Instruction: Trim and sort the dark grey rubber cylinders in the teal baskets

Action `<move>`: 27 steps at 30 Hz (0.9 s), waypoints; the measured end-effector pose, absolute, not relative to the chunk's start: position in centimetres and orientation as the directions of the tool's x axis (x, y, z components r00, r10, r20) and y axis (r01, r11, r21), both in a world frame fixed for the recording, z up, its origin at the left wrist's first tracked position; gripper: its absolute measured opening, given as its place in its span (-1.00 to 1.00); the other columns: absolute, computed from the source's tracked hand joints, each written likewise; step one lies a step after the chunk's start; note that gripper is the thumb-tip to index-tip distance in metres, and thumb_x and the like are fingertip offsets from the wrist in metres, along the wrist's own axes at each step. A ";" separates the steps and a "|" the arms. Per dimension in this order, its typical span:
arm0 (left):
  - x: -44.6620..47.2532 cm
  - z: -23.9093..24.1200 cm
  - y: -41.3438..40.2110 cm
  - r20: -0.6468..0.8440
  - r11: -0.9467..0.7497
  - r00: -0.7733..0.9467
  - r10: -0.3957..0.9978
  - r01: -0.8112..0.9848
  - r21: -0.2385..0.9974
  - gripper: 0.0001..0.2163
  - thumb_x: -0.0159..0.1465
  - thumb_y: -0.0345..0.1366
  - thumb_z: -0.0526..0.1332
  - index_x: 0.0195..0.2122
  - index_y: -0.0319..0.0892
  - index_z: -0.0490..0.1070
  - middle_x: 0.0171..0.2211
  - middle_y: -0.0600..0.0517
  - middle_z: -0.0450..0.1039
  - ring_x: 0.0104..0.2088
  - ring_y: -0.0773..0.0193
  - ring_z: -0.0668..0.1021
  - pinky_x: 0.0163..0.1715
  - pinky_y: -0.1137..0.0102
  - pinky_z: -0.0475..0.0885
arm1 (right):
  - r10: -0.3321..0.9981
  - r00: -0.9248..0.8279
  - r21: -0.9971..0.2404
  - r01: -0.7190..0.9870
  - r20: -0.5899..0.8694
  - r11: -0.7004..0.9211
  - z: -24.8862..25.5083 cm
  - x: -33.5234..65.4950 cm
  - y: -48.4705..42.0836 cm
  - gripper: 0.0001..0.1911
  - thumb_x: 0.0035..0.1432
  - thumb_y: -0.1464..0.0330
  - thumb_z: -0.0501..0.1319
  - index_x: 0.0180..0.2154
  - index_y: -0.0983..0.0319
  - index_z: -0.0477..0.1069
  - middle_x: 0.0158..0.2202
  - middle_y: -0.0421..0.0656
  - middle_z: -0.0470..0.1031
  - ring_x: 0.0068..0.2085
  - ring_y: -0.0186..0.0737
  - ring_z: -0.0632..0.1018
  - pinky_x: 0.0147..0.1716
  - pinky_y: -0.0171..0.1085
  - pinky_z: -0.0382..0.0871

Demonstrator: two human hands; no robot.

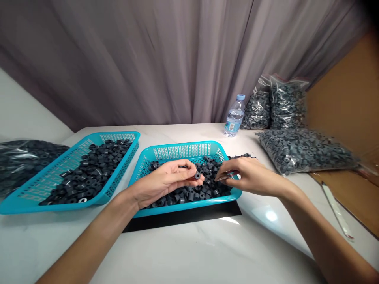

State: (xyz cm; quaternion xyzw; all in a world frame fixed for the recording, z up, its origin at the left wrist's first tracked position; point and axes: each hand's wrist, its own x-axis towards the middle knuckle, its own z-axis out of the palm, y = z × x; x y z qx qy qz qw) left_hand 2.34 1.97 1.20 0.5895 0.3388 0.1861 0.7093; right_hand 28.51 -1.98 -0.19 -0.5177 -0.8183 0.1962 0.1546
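Note:
My left hand (170, 176) is closed, pinching one small dark ring-shaped rubber piece (197, 175) between thumb and fingertips. It is above the middle turquoise basket (186, 206), which holds many loose dark pieces (189, 194) of the same kind. At the basket's right side, my right hand (245, 174) is closed around a small shiny metal tool (226, 176). The fingers cover most of that tool, so its exact kind is hidden. The two hands are apart, with the ring piece on the left hand's inner side.
Another turquoise basket (122, 165) of dark pieces stands at left, beside a filled plastic bag (26, 157). Behind right are a water bottle (235, 116) and upright filled bags (288, 104). A flat filled bag (308, 150) and a slim pale tool (336, 211) lie at right.

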 end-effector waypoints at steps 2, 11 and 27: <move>2.3 1.1 2.0 -0.262 0.240 0.695 0.669 0.132 0.962 -0.81 0.35 -0.15 0.29 -0.24 -0.19 0.46 -0.15 -0.05 0.57 -0.03 0.19 0.58 0.11 0.29 0.41 | 0.905 -0.421 -0.434 0.805 0.059 0.403 -0.3 28.4 -2.1 -0.79 0.19 0.41 0.22 -0.24 0.05 0.61 -0.19 -0.29 0.66 -0.20 -0.19 0.61 -0.24 -0.28 0.29; 2.4 0.6 2.3 -0.275 0.227 0.687 0.672 0.162 0.960 -0.76 0.36 -0.11 0.26 -0.19 -0.20 0.48 -0.13 -0.10 0.60 -0.02 0.13 0.59 0.13 0.22 0.41 | 0.892 -0.443 -0.371 0.817 0.088 0.442 -0.1 28.0 -2.4 -0.79 0.17 0.45 0.21 -0.24 0.09 0.59 -0.21 -0.23 0.66 -0.21 -0.16 0.61 -0.25 -0.26 0.29; 4.8 -0.2 2.7 -0.089 -0.414 0.620 0.779 0.616 0.671 -0.79 0.32 -0.07 0.20 -0.21 -0.10 0.42 -0.47 0.12 0.31 -0.46 0.28 0.36 -0.43 0.35 0.20 | 0.887 -0.453 -0.673 0.630 0.088 0.388 0.0 29.3 -1.4 -0.81 0.24 0.40 0.15 -0.18 0.18 0.54 -0.18 -0.19 0.61 -0.19 -0.21 0.54 -0.15 -0.28 0.36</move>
